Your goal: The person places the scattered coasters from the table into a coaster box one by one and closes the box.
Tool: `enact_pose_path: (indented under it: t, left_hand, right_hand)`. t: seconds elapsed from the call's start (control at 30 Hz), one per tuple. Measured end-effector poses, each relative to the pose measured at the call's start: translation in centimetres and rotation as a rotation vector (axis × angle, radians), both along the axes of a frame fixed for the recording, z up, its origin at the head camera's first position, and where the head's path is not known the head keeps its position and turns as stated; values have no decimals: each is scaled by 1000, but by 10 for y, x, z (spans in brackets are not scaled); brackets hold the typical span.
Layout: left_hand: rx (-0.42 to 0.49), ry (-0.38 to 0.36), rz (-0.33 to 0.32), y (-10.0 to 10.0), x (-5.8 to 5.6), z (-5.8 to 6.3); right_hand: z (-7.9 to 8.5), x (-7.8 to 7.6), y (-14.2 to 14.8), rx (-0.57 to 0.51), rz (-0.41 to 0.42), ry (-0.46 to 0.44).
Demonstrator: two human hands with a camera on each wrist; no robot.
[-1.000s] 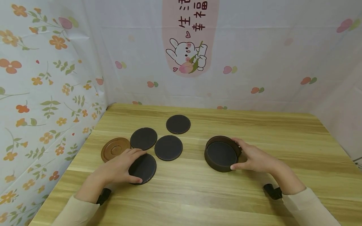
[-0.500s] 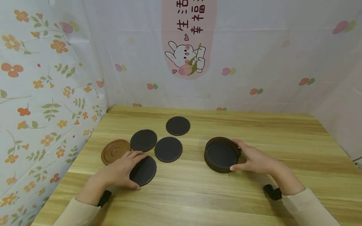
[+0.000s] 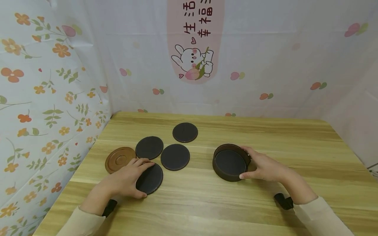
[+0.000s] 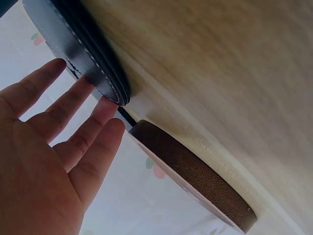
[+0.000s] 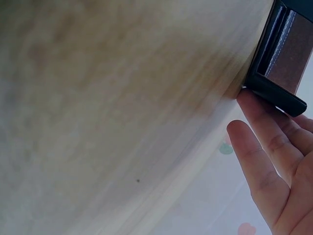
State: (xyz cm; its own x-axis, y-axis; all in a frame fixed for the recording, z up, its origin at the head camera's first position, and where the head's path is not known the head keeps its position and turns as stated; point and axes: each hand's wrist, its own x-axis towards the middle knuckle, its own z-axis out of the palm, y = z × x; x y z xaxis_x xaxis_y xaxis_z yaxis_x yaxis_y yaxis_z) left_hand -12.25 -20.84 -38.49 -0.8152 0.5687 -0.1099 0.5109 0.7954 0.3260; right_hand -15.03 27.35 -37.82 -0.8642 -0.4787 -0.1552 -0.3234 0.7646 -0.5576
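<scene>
My left hand (image 3: 127,179) spans a round black coaster (image 3: 151,179) on the table's left side. Its thumb lies at the near edge and its fingertips at the far edge. White stitching runs along the coaster's rim (image 4: 93,58) in the left wrist view, where the fingers reach up to it. On the right, a dark round coaster holder (image 3: 217,167) with an open top and a black inside bottom stands upright. My right hand (image 3: 265,167) holds it by its right side, thumb in front and fingers behind, around a notch in its wall (image 5: 281,98).
Further black coasters lie flat: one (image 3: 149,147) beyond my left hand, one (image 3: 175,157) to its right, one (image 3: 185,132) farther back. A brown disc (image 3: 113,157) with a raised ring sits at the left. A patterned cloth (image 3: 251,65) hangs behind the wooden table (image 3: 206,209).
My left thumb has slid off the top of the near coaster to its near edge. The right hand and the holder stay in place; the head view has tilted slightly.
</scene>
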Motion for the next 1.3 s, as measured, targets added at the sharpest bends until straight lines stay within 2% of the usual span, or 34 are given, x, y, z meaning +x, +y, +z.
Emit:
enact_pose_path:
  t: [0.63, 1.3]
  left_hand:
    - [-4, 35, -24, 10, -4, 2]
    - [-21, 46, -113, 28, -10, 3]
  right_hand:
    - [3, 1, 0, -5, 3, 8]
    - [3, 2, -1, 0, 11, 7]
